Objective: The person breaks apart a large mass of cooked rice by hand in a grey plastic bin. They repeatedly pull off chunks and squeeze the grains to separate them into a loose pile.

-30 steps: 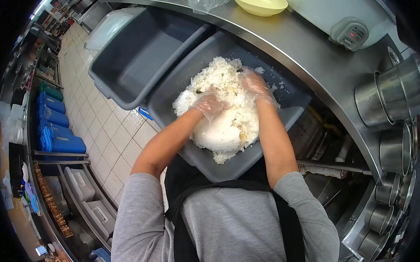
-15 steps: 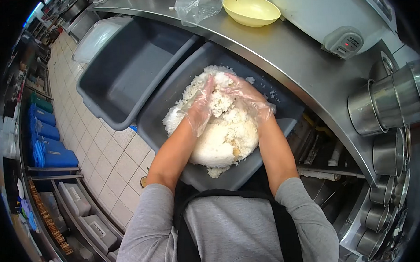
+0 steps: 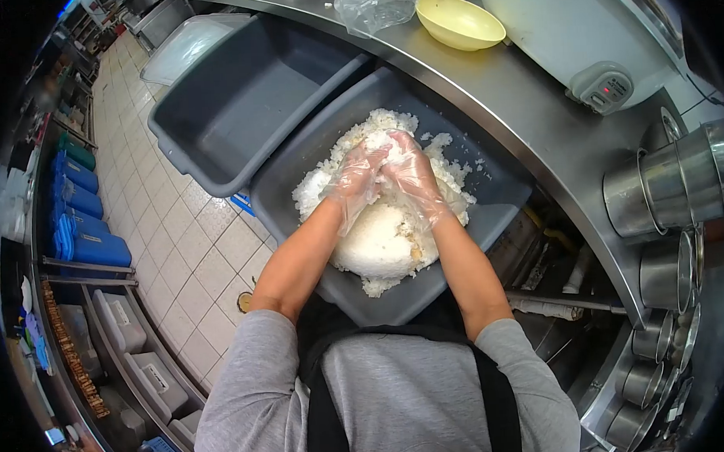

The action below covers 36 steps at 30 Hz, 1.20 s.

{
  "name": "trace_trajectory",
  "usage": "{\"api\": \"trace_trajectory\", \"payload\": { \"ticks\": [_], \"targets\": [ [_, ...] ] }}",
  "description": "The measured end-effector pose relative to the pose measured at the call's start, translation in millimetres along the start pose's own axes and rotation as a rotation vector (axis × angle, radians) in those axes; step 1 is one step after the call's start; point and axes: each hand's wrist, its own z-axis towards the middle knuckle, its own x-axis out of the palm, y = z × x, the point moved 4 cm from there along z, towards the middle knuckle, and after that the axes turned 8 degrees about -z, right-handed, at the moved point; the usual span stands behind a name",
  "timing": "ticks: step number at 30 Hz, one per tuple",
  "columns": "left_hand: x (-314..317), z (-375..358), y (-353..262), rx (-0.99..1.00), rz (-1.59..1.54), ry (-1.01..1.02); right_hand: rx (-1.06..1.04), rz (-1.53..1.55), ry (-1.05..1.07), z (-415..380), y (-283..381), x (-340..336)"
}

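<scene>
A big mound of cooked white rice point(image 3: 379, 240) lies in a grey plastic tub point(image 3: 366, 311), its front part rounded and its far part loose and broken up. My left hand point(image 3: 363, 171) and my right hand point(image 3: 409, 169), both in clear plastic gloves, are drawn together over the far part of the mound. Their fingers curl around a clump of rice between them. The fingertips are partly hidden by the rice and the crinkled gloves.
A second grey tub point(image 3: 235, 102) stands to the left. On the steel counter point(image 3: 526, 98) are a yellow bowl point(image 3: 460, 23), a plastic bag point(image 3: 375, 11) and a large white cooker point(image 3: 563, 31) with a red light. Steel pots point(image 3: 663, 184) stand at right.
My hands have come closer together, the right one moving inward to the left. Rice that the right hand covered now shows at the mound's right side. The view has shifted slightly.
</scene>
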Motion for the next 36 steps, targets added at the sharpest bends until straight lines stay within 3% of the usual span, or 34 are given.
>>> {"api": "trace_trajectory", "payload": {
  "ticks": [5, 7, 9, 13, 15, 16, 17, 20, 21, 23, 25, 26, 30, 32, 36],
  "targets": [
    [-9.4, 2.6, -0.2, 0.005, -0.049, -0.094, 0.073, 0.068, 0.006, -0.7, -12.0, -8.6],
    [-9.8, 1.0, 1.1, 0.005, -0.072, -0.053, -0.026, 0.198, -0.061, -0.1, -14.5, -10.8],
    [-17.1, 14.2, 11.4, 0.026, -0.078, -0.021, -0.045, 0.104, -0.114, -2.3, -8.5, -16.7],
    [-17.0, 10.0, 23.4, 0.031, -0.102, -0.110, 0.142, -0.144, -0.167, -9.4, 10.2, -24.2],
    [-15.1, 9.9, 24.3, -0.022, -0.153, -0.051, 0.177, 0.226, -0.098, -8.5, 13.6, -19.1],
    [-6.1, -3.8, 11.2, -0.023, -0.153, -0.048, 0.004, 0.376, -0.063, -7.4, -5.6, -10.9],
    [12.9, -28.4, -11.8, -0.069, -0.130, -0.006, 0.005, 0.373, -0.062, -9.1, 0.9, -13.8],
    [7.9, -15.0, -10.9, -0.151, -0.124, -0.016, -0.049, -0.276, 0.177, -9.7, 16.5, -6.9],
    [-2.0, -2.1, -0.4, -0.189, -0.133, -0.064, -0.050, -0.277, 0.186, -8.7, 10.6, -2.0],
    [-8.5, -0.6, 6.1, -0.099, 0.016, -0.113, -0.258, -0.611, 0.058, -10.0, 19.8, 2.4],
    [-7.7, 6.5, 8.0, -0.122, 0.101, 0.065, -0.011, -0.344, 0.154, -10.9, 20.8, 2.0],
    [-6.8, 11.2, 7.6, -0.123, 0.205, 0.142, -0.049, -0.302, 0.124, -10.8, 5.1, 2.7],
    [-6.7, 9.6, 11.0, -0.078, 0.314, 0.092, -0.105, -0.312, 0.093, -3.3, -8.8, -6.6],
    [-4.7, 9.0, 10.7, 0.113, 0.249, 0.201, -0.048, -0.289, 0.096, -3.0, -12.2, -11.5],
    [-2.3, 1.8, 7.3, -0.027, 0.281, 0.054, -0.018, -0.310, -0.008, -3.4, -17.8, -15.9]
  ]
}}
